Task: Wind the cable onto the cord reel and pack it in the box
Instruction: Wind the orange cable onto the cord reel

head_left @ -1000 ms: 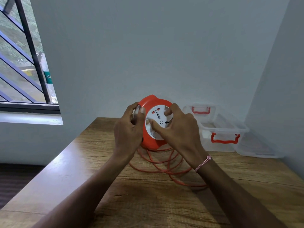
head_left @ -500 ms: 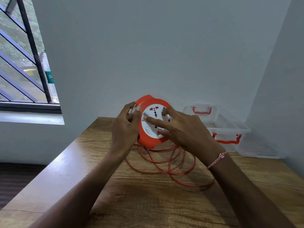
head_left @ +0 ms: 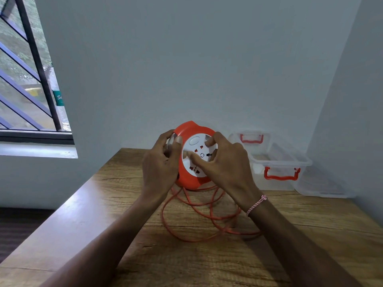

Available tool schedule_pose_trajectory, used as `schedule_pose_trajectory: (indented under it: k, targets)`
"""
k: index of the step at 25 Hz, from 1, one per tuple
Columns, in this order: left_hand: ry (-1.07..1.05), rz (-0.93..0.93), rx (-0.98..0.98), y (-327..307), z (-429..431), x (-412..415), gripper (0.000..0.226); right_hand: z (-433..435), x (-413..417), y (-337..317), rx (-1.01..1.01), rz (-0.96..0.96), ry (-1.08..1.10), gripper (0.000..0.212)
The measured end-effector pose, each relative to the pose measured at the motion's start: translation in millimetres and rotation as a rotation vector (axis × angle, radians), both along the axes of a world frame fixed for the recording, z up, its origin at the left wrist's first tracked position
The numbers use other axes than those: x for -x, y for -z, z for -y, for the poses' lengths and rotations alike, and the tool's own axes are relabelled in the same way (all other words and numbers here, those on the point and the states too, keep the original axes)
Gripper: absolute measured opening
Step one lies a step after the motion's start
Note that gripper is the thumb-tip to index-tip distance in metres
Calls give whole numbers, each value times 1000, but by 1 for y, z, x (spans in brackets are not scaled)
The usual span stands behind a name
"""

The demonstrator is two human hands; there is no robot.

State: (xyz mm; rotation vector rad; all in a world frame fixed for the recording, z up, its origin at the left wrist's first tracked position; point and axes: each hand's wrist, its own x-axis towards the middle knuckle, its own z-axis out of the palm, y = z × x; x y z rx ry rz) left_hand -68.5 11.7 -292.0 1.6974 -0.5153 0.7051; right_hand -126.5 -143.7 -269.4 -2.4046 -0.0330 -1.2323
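An orange cord reel (head_left: 189, 129) with a white socket face is held upright above the wooden table (head_left: 103, 204). My left hand (head_left: 160, 164) grips its left rim. My right hand (head_left: 223, 162) has its fingers pressed on the white socket disc. Loose orange cable (head_left: 199, 214) hangs from the reel's underside and lies in several loops on the table below my wrists. A clear plastic box (head_left: 277, 162) with red handles stands open at the back right, beside the reel.
The box's clear lid (head_left: 323, 187) lies flat to the right of it, against the right wall. A barred window (head_left: 24, 79) is at the left. The table's left edge runs diagonally toward me, with dark floor beyond it.
The white socket disc has turned under my right fingers, and my right hand has shifted its hold on it. The cable loops on the table have moved a little.
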Motion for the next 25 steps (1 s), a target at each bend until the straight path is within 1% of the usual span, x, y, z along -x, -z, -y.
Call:
schedule_pose_trajectory:
  k: [1, 2, 3, 5, 7, 9, 11, 13, 16, 18, 20, 22, 23, 25]
  targets:
    - [4, -10, 3, 0, 0, 0, 51, 1, 0, -1, -13, -11, -8, 64]
    - [4, -22, 9, 0, -1, -1, 47, 3, 0, -2, 39, -6, -8, 64]
    - [3, -33, 17, -1, -3, -1, 43, 7, 0, -4, 142, 18, -2, 63]
    - [3, -54, 39, -3, -6, -4, 34, 16, 3, -10, 405, 50, -15, 52]
    - [-7, -70, 53, -4, -9, -6, 26, 24, 5, -14, 641, -16, -51, 46]
    - [-26, -90, 45, -6, -10, -8, 29, 26, 6, -13, 789, -75, -26, 59]
    - [-27, -106, 47, -6, -10, -9, 34, 24, 6, -12, 850, -88, 28, 72]
    - [-3, -110, 46, -6, -10, -9, 33, 24, 9, -15, 886, -39, 37, 73]
    - [40, -104, 27, -6, -10, -7, 28, 25, 14, -19, 922, 17, 6, 62]
    - [26, -90, 7, -5, -10, -7, 32, 24, 16, -19, 883, 19, -41, 51]
    - [22, -62, -6, -4, -10, -6, 33, 24, 16, -16, 837, 27, -36, 45]
    - [35, -39, 1, -3, -10, -6, 29, 22, 14, -13, 740, 56, -26, 50]
    - [33, -29, 4, -3, -8, -5, 31, 20, 13, -12, 660, 58, -30, 54]
    - [18, -19, 6, -1, -5, -4, 43, 12, 9, -9, 483, 26, -11, 63]
